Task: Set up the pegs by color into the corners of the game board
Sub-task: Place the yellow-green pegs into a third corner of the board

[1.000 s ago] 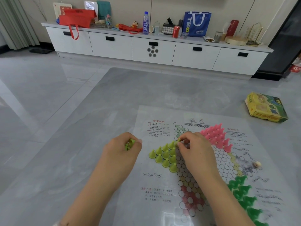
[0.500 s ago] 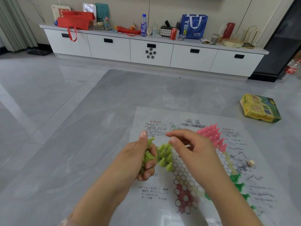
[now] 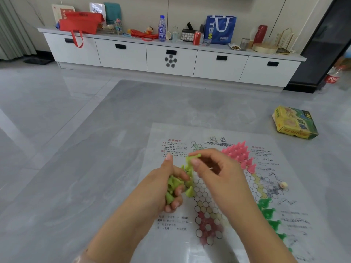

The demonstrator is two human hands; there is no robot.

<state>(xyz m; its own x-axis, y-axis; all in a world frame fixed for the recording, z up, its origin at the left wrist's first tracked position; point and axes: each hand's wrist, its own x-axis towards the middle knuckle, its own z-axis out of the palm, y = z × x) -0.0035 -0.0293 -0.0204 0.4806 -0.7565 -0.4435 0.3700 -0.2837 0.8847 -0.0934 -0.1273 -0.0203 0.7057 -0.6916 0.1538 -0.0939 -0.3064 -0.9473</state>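
Note:
The paper game board (image 3: pixel 275 168) lies flat on the grey table. My left hand (image 3: pixel 161 186) is curled around a bunch of light green pegs (image 3: pixel 171 188). Just to its right, my right hand (image 3: pixel 214 173) pinches a single light green peg (image 3: pixel 192 158) between thumb and forefinger, lifted above the board. More light green pegs (image 3: pixel 189 192) stand in the board's left corner, partly hidden by both hands. Pink pegs (image 3: pixel 239 154) fill the far corner and dark green pegs (image 3: pixel 269 213) the right corner.
A yellow-green game box (image 3: pixel 294 122) lies on the table at the far right. A small pale die (image 3: pixel 283 185) rests on the board's right side. Beyond the table stands a white cabinet (image 3: pixel 171 57) with bags, bottles and cans.
My left hand moved right to the light green corner. My right hand lifted off the board and now pinches one peg taken at the left hand. The camera view tilted slightly.

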